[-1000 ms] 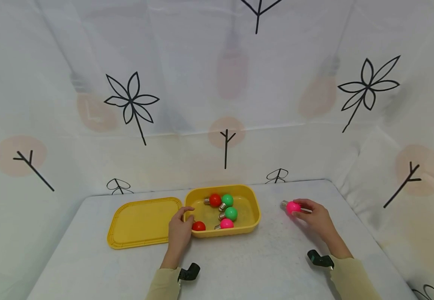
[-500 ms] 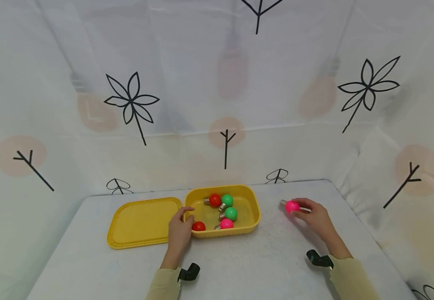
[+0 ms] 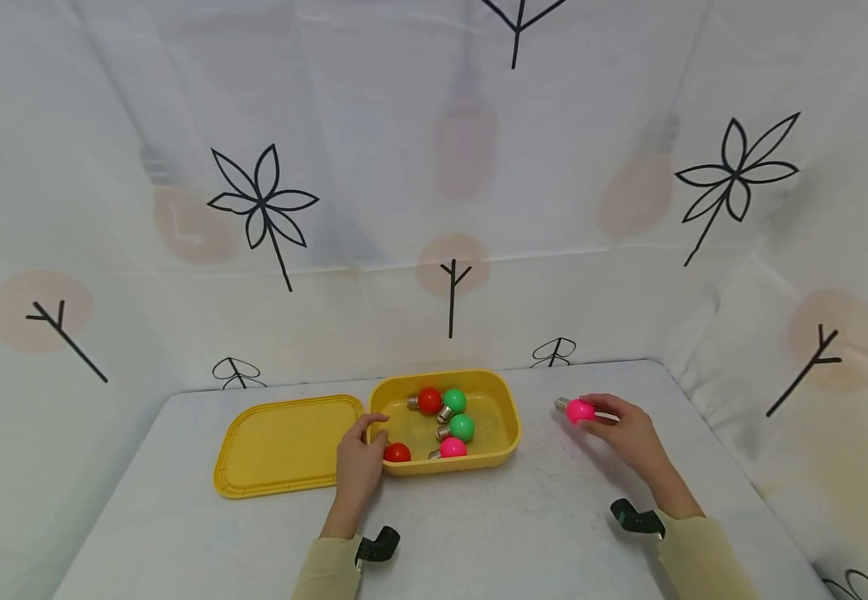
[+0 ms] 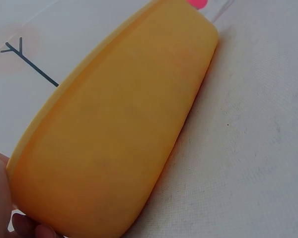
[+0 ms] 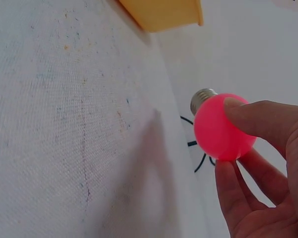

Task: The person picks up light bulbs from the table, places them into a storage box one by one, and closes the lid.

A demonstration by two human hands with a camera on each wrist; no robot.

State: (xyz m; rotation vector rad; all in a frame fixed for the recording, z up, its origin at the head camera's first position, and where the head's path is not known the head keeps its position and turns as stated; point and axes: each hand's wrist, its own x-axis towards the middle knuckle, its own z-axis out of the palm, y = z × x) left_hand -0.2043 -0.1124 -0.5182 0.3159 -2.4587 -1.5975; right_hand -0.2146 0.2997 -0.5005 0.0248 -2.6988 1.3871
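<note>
In the head view my right hand (image 3: 631,437) pinches a pink light bulb (image 3: 580,411), its metal screw base pointing left. The right wrist view shows the thumb (image 5: 253,116) on one side of the pink globe and fingertips on the other, with the bulb above the table. My left hand (image 3: 360,467) grips the left end of a deep yellow tub (image 3: 510,417), fingers over its rim. Inside the tub lie two red bulbs (image 3: 429,401), two green bulbs (image 3: 462,427) and another pink bulb (image 3: 454,447). The left wrist view is mostly filled by the tub's outer wall (image 4: 114,119).
A flat yellow tray or lid (image 3: 283,446) lies left of the tub, close beside it. All stand on a white-covered table (image 3: 494,533). A white cloth backdrop (image 3: 373,317) with printed plants rises behind and at the sides.
My right hand has moved slightly left with the pink bulb, toward the tub. My left hand and the tub have stayed in place.
</note>
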